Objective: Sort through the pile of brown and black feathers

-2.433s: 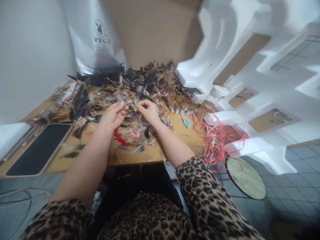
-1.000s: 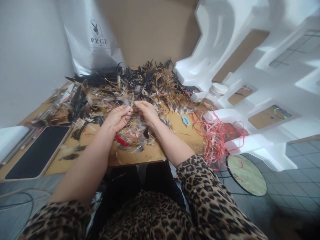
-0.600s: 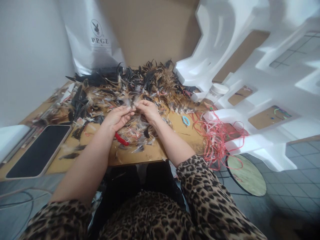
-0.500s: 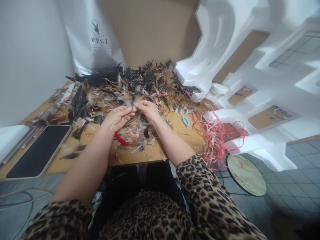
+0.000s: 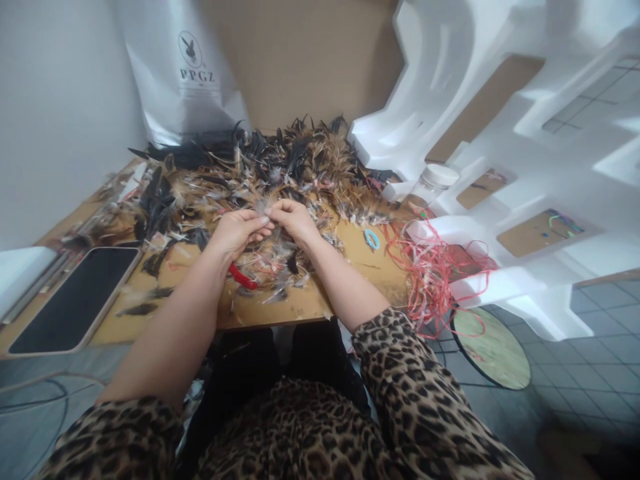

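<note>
A big heap of black, brown and tan feathers covers the back of a wooden table. My left hand and my right hand meet fingertip to fingertip over the heap's near edge, both pinching a small pale feather between them. A red-handled tool lies on the table just under my left wrist. Loose feather scraps lie around both hands.
A dark phone lies at the table's left. A tangle of red bands hangs off the right edge, near a blue band and a white-lidded jar. White foam packing stands at right, a white bag behind.
My hands came together from slightly apart, and their fingertips now touch on the small feather. The view has shifted a little.
</note>
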Available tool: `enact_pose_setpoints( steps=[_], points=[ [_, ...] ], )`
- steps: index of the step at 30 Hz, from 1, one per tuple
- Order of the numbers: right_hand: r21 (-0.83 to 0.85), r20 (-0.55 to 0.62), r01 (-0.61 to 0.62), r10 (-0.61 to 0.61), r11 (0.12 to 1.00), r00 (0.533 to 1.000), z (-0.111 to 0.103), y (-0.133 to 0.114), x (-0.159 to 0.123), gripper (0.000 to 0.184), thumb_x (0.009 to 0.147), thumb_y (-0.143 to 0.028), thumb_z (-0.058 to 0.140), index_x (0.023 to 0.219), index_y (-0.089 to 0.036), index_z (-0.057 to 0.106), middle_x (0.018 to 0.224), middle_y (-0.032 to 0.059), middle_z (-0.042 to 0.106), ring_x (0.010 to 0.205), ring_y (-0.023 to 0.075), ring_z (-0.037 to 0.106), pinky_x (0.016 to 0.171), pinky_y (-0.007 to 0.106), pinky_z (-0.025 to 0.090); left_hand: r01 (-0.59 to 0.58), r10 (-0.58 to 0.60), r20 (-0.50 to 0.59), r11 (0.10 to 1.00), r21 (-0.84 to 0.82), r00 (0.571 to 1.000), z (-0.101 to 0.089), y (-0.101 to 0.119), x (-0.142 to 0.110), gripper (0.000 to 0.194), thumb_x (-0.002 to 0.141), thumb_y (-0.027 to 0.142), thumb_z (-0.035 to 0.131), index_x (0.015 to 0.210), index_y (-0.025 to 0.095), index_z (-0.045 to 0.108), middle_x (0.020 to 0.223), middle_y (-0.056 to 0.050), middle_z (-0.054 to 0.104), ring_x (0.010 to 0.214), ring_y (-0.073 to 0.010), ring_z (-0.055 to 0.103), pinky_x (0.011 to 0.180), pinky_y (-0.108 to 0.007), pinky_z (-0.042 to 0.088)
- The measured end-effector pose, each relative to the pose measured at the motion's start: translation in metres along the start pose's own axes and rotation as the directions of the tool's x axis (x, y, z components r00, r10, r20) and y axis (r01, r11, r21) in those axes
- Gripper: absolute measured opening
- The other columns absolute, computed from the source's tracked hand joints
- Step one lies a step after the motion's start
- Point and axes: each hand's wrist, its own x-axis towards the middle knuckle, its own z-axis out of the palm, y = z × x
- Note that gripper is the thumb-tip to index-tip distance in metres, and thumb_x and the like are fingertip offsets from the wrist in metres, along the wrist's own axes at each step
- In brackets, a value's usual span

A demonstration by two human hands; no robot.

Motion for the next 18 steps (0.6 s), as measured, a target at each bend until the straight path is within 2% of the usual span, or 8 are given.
enact_pose_setpoints(
  steps=[4, 8, 10, 13, 18],
  points=[
    [-0.110, -0.040, 0.065, -0.070, 0.992, 0.997, -0.012, -0.002, 0.004, 0.022, 0.064, -0.034, 0.066, 0.072, -0.014, 0.063, 0.063, -0.0028, 0.060, 0.058, 0.0066, 0.049, 0.061, 0.020, 0.041, -0.083, 0.074, -0.085, 0.990, -0.115, 0.994, -0.005, 0.005, 0.002, 0.008, 0.066, 0.014, 0.070, 0.068, 0.009, 0.064, 0.067, -0.006, 0.068, 0.051, -0.0055, 0.059, 0.045, -0.011, 0.044],
    [-0.394, 0.002, 0.173, -0.187, 0.903, 0.982, -0.028, 0.004, 0.013, 0.018, 0.068, -0.031, 0.063, 0.072, -0.014, 0.065, 0.069, -0.0003, 0.064, 0.064, 0.0093, 0.053, 0.069, 0.024, 0.042, -0.126, 0.078, -0.192, 0.960, -0.252, 0.978, -0.011, 0.009, 0.005, 0.004, 0.070, 0.010, 0.066, 0.068, 0.011, 0.062, 0.066, -0.004, 0.066, 0.051, -0.0038, 0.056, 0.044, -0.010, 0.042],
    [-0.534, 0.062, 0.211, -0.211, 0.819, 0.975, -0.031, 0.008, 0.014, 0.016, 0.070, -0.029, 0.061, 0.072, -0.014, 0.066, 0.071, 0.0001, 0.064, 0.067, 0.0106, 0.054, 0.070, 0.025, 0.042, -0.123, 0.062, -0.216, 0.952, -0.281, 0.974, -0.012, 0.011, 0.006, 0.003, 0.071, 0.008, 0.064, 0.069, 0.010, 0.062, 0.066, -0.004, 0.066, 0.051, -0.0035, 0.056, 0.043, -0.010, 0.041],
    [-0.714, 0.154, 0.277, -0.242, 0.643, 0.958, -0.027, 0.010, 0.010, 0.015, 0.070, -0.029, 0.063, 0.076, -0.016, 0.067, 0.079, 0.0011, 0.063, 0.074, 0.0125, 0.054, 0.073, 0.026, 0.041, -0.113, 0.047, -0.235, 0.956, -0.273, 0.971, -0.010, 0.012, 0.005, 0.003, 0.072, 0.008, 0.062, 0.070, 0.010, 0.061, 0.066, -0.003, 0.066, 0.050, -0.0033, 0.055, 0.043, -0.010, 0.040],
    [-0.879, 0.251, 0.332, -0.262, 0.341, 0.932, -0.011, 0.011, -0.001, 0.018, 0.075, -0.030, 0.060, 0.088, -0.021, 0.067, 0.094, 0.0048, 0.060, 0.093, 0.0192, 0.053, 0.080, 0.031, 0.039, -0.106, 0.053, -0.242, 0.971, -0.212, 0.969, -0.006, 0.012, 0.003, 0.006, 0.069, 0.011, 0.067, 0.069, 0.010, 0.060, 0.065, -0.004, 0.066, 0.049, -0.0039, 0.055, 0.043, -0.011, 0.040]
  ],
)
